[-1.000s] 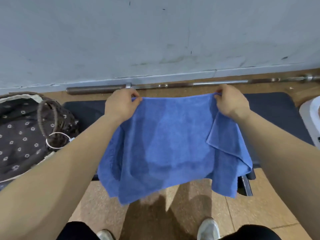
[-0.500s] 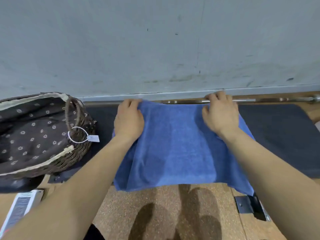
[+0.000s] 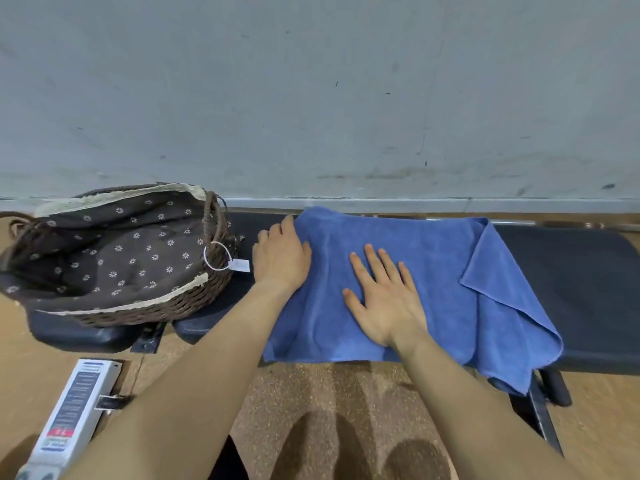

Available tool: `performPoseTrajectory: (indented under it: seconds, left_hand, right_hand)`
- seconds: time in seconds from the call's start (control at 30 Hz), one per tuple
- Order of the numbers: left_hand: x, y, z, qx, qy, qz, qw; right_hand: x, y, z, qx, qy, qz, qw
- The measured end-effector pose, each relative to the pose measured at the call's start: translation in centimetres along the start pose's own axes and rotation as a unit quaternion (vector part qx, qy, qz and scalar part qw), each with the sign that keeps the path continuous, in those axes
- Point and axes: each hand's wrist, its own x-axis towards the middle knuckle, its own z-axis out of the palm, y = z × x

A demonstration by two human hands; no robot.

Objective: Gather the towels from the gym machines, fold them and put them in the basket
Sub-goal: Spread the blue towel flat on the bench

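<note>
A blue towel (image 3: pixel 433 268) lies spread over the black padded bench (image 3: pixel 581 289), its right part folded over and hanging off the front edge. My right hand (image 3: pixel 384 299) lies flat on the middle of the towel with fingers straight and spread. My left hand (image 3: pixel 280 258) rests at the towel's left edge; its fingers lie over the edge, and whether they grip the cloth I cannot tell. The wicker basket (image 3: pixel 145 306) with a dark flowered lining stands on the bench's left end, just left of my left hand, and holds no towel.
A grey wall (image 3: pixel 311 98) rises right behind the bench. A steel barbell bar (image 3: pixel 554 223) lies on the floor along the wall. A white machine part with a label (image 3: pixel 72 410) stands at lower left. Brown floor lies in front of the bench.
The towel went from being held up by its top corners to lying on the bench. My right hand slid from the far edge to the towel's middle, and my left moved to its left edge.
</note>
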Motion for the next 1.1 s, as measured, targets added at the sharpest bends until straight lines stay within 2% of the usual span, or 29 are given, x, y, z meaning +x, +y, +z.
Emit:
performPoseTrajectory:
  seconds: [0.07, 0.13, 0.27, 0.43, 0.5, 0.57, 0.63, 0.7, 0.83, 0.93, 1.03, 1.1]
  left_hand:
    - [1.1, 0.3, -1.0, -0.012, -0.007, -0.021, 1.000]
    - [2.2, 0.5, -2.0, -0.069, -0.054, -0.050, 0.995]
    - [3.4, 0.6, -4.2, -0.151, -0.102, -0.052, 0.982]
    - [5.5, -0.6, -5.1, -0.255, -0.151, -0.084, 0.951]
    - [6.2, -0.6, -4.9, -0.336, -0.109, -0.102, 0.930]
    - [6.7, -0.7, -4.8, -0.367, -0.034, -0.112, 0.923]
    - [7.1, -0.9, -4.6, -0.308, 0.033, -0.074, 0.948]
    - [6.9, -1.3, -4.5, -0.219, 0.068, -0.028, 0.973]
    - [5.7, -1.5, -3.1, -0.068, 0.011, 0.050, 0.996]
    - [1.8, -0.5, -1.2, -0.079, -0.001, 0.071, 0.994]
    - [-4.1, -0.1, 0.2, -0.142, -0.014, 0.040, 0.989]
    - [-7.8, -1.4, 1.4, -0.109, -0.022, 0.037, 0.993]
  right_hand:
    - [0.0, -0.1, 0.1, -0.003, 0.003, 0.001, 1.000]
    - [0.0, 0.0, 0.1, -0.008, 0.004, 0.000, 1.000]
    - [0.0, 0.1, 0.2, -0.009, 0.003, -0.004, 1.000]
    - [0.0, 0.2, 0.3, -0.010, -0.006, -0.012, 1.000]
    - [0.1, 0.2, 0.2, -0.012, -0.008, -0.013, 1.000]
    - [0.1, 0.2, 0.2, -0.014, -0.007, -0.013, 1.000]
    - [0.1, 0.2, 0.2, -0.009, -0.003, -0.012, 1.000]
    - [0.0, 0.2, 0.2, -0.011, -0.005, -0.014, 1.000]
    - [0.0, 0.1, 0.1, -0.009, -0.001, -0.016, 1.000]
    - [-0.1, 0.1, 0.0, -0.016, -0.004, -0.016, 1.000]
    - [0.0, 0.1, 0.1, -0.021, -0.010, -0.014, 1.000]
    - [0.0, 0.0, 0.1, -0.024, -0.013, -0.015, 1.000]
